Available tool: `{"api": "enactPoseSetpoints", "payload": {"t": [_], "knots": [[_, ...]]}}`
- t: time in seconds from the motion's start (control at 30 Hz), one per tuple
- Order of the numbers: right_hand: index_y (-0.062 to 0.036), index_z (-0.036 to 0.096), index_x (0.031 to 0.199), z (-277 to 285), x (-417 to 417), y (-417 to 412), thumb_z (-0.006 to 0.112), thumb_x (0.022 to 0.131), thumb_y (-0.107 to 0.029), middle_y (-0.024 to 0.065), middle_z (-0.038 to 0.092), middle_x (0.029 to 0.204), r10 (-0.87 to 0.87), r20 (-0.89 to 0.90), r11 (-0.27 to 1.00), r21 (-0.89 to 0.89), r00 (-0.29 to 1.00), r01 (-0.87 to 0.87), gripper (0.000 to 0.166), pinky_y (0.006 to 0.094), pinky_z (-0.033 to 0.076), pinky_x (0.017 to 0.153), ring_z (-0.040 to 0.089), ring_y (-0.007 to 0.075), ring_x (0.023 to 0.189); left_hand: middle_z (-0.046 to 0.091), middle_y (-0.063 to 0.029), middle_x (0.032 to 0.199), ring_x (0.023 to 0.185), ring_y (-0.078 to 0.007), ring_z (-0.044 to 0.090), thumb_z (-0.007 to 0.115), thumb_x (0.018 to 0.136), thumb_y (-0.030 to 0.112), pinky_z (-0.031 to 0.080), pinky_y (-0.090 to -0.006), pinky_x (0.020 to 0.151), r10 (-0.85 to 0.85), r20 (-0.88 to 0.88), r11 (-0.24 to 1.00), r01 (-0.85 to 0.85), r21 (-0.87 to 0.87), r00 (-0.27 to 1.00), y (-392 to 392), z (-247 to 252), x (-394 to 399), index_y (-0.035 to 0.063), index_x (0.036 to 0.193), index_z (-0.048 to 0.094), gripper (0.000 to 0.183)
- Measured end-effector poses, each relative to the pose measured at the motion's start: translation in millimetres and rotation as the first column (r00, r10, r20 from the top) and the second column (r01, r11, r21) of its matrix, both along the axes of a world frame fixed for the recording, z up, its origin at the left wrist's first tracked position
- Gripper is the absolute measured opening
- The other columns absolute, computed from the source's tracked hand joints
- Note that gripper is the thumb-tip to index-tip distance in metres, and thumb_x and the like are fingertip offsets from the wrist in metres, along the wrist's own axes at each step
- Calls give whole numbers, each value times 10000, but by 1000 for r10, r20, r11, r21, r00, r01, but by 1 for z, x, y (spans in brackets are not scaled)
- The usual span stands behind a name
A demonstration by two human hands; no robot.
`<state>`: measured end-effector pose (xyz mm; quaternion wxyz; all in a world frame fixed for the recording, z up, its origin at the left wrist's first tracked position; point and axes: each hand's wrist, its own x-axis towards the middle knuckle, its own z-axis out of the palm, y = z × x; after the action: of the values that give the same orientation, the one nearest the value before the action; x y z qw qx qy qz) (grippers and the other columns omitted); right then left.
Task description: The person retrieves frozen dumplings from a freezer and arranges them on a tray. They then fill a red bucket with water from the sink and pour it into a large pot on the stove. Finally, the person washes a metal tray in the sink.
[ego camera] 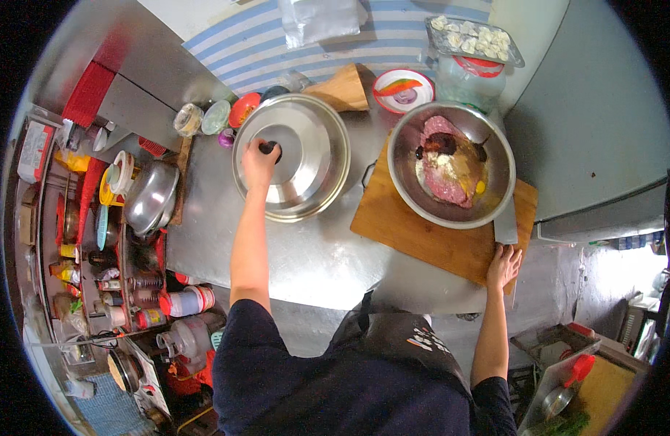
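Note:
My left hand (261, 158) grips the black knob (270, 151) of a large round steel lid (313, 163) at the left of the metal table. My right hand (504, 267) rests flat at the lower right corner of a wooden cutting board (422, 240), beside the end of a broad metal blade (505, 226). On the board stands a steel bowl (450, 217) holding ground meat (444, 188), white powder, dark seasoning and a yolk-like yellow blob. The bowl covers part of the blade. What lies under the lid is mostly hidden.
Behind the bowl are a red-rimmed dish (379, 98) with cut vegetables, a large jar (465, 84) and a tray of pale dumpling-like pieces (476, 39). A purple onion (226, 138) and small bowls sit behind the lid. Crowded shelves (125, 272) flank the table's left; a grey cabinet-like panel (591, 125) stands right.

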<state>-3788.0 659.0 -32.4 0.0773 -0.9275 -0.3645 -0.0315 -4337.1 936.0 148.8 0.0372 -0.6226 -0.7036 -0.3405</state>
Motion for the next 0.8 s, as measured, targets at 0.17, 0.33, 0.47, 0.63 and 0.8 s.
{"api": "enactPoseSetpoints", "payload": {"t": [0.17, 0.33, 0.47, 0.63, 0.8], "knots": [[-100, 462, 1226, -5, 7, -1, 398, 902, -424, 184, 320, 1361, 30, 7, 1000, -3, 1000, -30, 463, 444, 279, 991, 318, 335, 1244, 551, -142, 848, 769, -316, 554, 732, 638, 218, 450, -384, 686, -30, -36, 999, 31, 42, 999, 47, 11, 26, 26, 826, 587, 305], [-101, 471, 1215, -3, 2, 3, 402, 901, -413, 195, 345, 1345, 29, 49, 1000, 10, 998, -30, 449, 446, 300, 978, 332, 342, 1234, 546, -138, 881, 817, -318, 546, 738, 635, 218, 452, -399, 706, -112, -64, 988, 118, 103, 992, 67, -22, 50, 34, 842, 581, 318], [-83, 493, 1182, 2, 2, 7, 448, 889, -385, 205, 372, 1319, 43, -9, 999, 14, 999, -43, 423, 433, 303, 987, 351, 352, 1217, 543, -129, 883, 825, -315, 547, 744, 633, 221, 455, -395, 714, -131, 27, 987, 128, 93, 991, 73, -40, 60, 39, 865, 573, 341], [-99, 433, 1241, -12, 7, -4, 445, 892, -391, 177, 333, 1354, 17, 21, 1000, -26, 1000, -17, 455, 444, 314, 979, 334, 334, 1235, 525, -146, 873, 833, -325, 531, 711, 647, 175, 442, -395, 720, -42, 78, 986, 29, 167, 996, 91, -24, 38, 31, 851, 561, 291], [-98, 434, 1242, -8, -2, 5, 405, 905, -408, 178, 318, 1362, 36, 5, 998, -54, 999, -36, 458, 441, 303, 984, 319, 330, 1243, 533, -154, 870, 836, -325, 535, 709, 619, 171, 446, -385, 743, 5, 95, 996, -13, 85, 995, 118, -31, -40, 24, 814, 562, 285]]}}
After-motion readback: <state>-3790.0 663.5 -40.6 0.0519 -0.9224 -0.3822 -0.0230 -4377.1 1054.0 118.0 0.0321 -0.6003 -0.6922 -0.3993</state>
